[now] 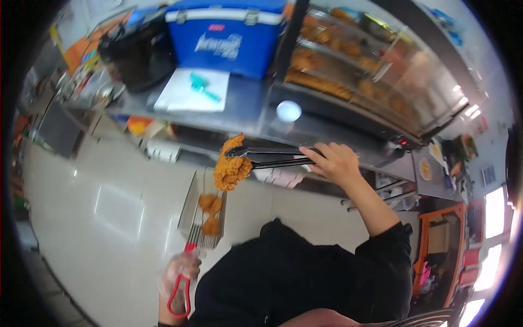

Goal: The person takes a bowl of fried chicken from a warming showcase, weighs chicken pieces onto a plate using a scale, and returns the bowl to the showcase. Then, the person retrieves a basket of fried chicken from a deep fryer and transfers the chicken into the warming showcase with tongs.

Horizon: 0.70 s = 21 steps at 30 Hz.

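In my right hand (pixel 333 162) are black tongs (pixel 278 157), their tips closed around a large piece of golden fried chicken (pixel 231 166). My left hand (pixel 184 270), in a clear plastic glove, grips the red handle (pixel 177 305) of a wire fry basket (pixel 188 204). Several brown fried pieces (pixel 211 215) lie in the basket. The held chicken hangs just above the basket's far end, in front of the steel counter (pixel 245 103).
Across the counter stand a blue cooler box (pixel 226 43), a black pot (pixel 136 54), a white board (pixel 190 98) with a teal tool, and a white cup (pixel 289 111). A glass display cabinet (pixel 348 60) holds fried food. An orange shelf frame (pixel 460 245) stands at right.
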Available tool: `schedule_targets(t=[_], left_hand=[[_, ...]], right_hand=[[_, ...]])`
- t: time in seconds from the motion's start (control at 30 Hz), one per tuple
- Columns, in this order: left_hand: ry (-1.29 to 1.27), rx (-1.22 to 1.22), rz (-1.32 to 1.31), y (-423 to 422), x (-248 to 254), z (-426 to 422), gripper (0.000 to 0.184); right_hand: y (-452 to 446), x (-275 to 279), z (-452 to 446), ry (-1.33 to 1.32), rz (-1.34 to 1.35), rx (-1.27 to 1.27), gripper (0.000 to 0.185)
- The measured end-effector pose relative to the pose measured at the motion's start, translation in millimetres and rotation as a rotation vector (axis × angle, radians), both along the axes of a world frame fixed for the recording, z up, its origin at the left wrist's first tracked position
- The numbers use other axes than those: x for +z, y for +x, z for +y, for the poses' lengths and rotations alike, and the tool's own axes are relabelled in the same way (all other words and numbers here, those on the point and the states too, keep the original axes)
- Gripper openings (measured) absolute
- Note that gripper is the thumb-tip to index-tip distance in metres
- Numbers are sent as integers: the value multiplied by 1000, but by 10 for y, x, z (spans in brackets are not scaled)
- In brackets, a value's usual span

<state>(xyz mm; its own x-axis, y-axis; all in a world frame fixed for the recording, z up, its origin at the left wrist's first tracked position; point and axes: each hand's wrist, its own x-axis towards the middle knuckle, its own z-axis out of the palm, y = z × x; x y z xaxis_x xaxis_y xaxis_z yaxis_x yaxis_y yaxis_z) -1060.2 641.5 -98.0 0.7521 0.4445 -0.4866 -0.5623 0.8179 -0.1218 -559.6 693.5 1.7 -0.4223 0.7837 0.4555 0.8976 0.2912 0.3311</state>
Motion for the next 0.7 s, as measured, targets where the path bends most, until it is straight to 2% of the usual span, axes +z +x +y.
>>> schedule_targets(t=[0.1, 0.27, 0.4, 0.5, 0.7], left_hand=[[-62, 2, -23, 29, -100, 87, 24], [-70, 4, 64, 211, -202, 261, 25], [-65, 24, 115, 360, -156, 402, 25], [-58, 36, 136, 450, -120, 482, 25], [-61, 111, 175, 595, -111, 468, 25]], right_hand=[[271, 812, -334, 178, -94, -151, 65], [732, 1799, -485, 429, -270, -429, 63], [1264, 2200, -153, 510, -273, -596, 59], [1520, 2399, 177, 561, -310, -601, 57], [2036, 2436, 1257, 548, -280, -598, 51]])
